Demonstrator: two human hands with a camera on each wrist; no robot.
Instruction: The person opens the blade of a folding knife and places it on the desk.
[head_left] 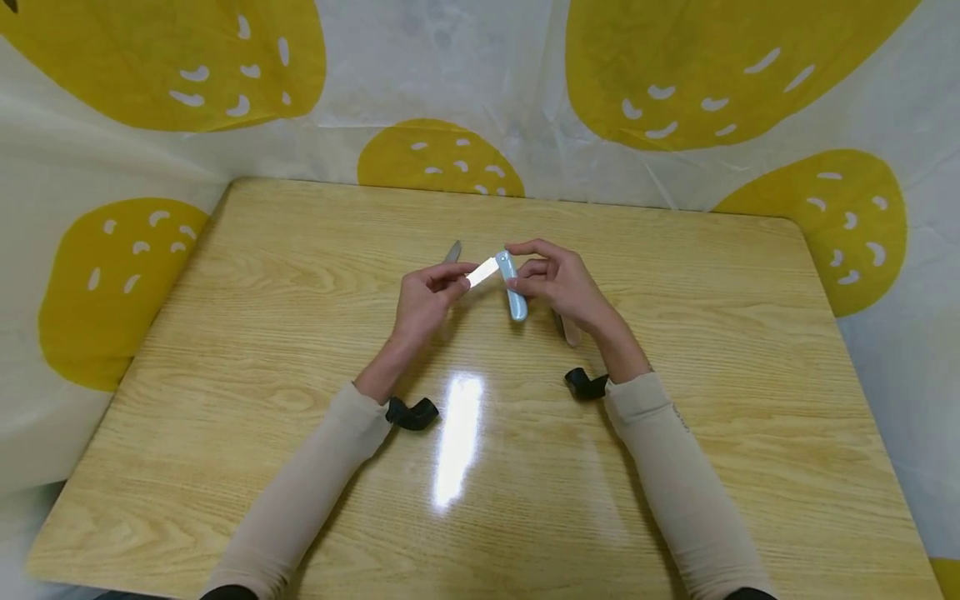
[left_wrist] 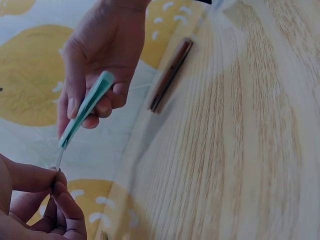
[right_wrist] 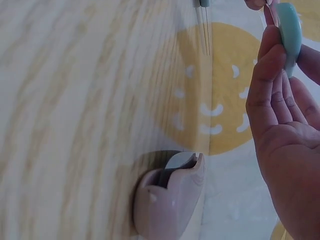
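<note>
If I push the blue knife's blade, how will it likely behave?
The blade will likely swing about the pivot, since it meets the handle at an angle. It looks straight, so probably stiff. The handle's shiny highlight suggests it may be slippery.

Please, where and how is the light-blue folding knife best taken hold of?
Probably by the light-blue handle, coming from the right, where the right hand holds it. The handle is long and rounded, while the bare blade angles out from its far end toward the left hand, which pinches it.
</note>
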